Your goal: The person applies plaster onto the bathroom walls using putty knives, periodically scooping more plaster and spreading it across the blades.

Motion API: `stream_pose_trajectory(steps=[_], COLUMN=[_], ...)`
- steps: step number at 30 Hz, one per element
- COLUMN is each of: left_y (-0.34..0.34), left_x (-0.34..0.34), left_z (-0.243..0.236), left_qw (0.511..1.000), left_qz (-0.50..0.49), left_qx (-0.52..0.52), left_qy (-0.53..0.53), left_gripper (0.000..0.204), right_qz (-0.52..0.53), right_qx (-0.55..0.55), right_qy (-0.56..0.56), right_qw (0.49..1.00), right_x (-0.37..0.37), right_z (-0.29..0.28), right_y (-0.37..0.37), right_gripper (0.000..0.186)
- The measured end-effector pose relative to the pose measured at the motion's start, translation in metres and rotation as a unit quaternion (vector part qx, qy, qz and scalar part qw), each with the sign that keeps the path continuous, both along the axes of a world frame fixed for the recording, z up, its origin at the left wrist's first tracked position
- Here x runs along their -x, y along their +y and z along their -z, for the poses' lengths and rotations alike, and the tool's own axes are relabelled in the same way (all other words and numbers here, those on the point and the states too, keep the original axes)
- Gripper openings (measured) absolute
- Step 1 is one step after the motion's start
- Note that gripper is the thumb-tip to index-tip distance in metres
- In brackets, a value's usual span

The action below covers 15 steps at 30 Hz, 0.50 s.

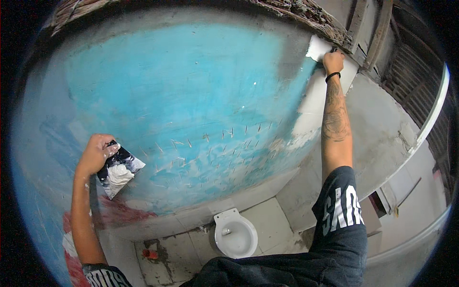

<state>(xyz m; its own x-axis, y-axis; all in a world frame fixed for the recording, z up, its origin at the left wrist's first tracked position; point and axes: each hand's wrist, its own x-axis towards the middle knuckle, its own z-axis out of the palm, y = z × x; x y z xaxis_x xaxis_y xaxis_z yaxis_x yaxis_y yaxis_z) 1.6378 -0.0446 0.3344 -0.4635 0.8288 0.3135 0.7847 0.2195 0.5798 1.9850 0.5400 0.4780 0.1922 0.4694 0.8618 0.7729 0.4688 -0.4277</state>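
My left hand (99, 152) grips the edge of a flat, dark plate (103, 178) with white-smeared corners, held in front of the wall. A thick lump of white putty (119, 175) lies on it, and white specks stick to my fingers and forearm. Up at the far right, my right hand (333, 62) is closed around a putty knife (333, 49); only a small dark part of it shows, and its blade cannot be made out. That hand is against a bright white putty patch (317, 48) at the wall's upper corner. The blue wall (191, 95) carries many scratches low down.
A white toilet bowl (237, 238) stands on the tiled floor (268, 217) below. A grey partition (368, 115) with a pale curved edge rises on the right. Rough thatch-like material (306, 16) and wooden beams (379, 36) run along the top. A small red object (150, 254) lies at lower left.
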Motion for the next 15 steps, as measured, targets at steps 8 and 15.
stream_pose_trajectory(steps=[8,15], left_y=[-0.002,-0.006], left_x=[0.002,0.004], left_z=[0.000,0.001], left_qw=[0.999,1.000], left_qz=[0.000,0.004], left_qx=[0.011,0.022], left_qy=[0.033,0.000], left_gripper=[0.013,0.015], right_qz=[-0.001,0.006], right_qx=[-0.069,-0.093], right_qy=[-0.015,-0.004], right_qw=[0.997,0.996], right_x=[0.027,0.053], right_z=[0.003,0.003], right_y=[-0.043,-0.087], right_gripper=[0.027,0.024])
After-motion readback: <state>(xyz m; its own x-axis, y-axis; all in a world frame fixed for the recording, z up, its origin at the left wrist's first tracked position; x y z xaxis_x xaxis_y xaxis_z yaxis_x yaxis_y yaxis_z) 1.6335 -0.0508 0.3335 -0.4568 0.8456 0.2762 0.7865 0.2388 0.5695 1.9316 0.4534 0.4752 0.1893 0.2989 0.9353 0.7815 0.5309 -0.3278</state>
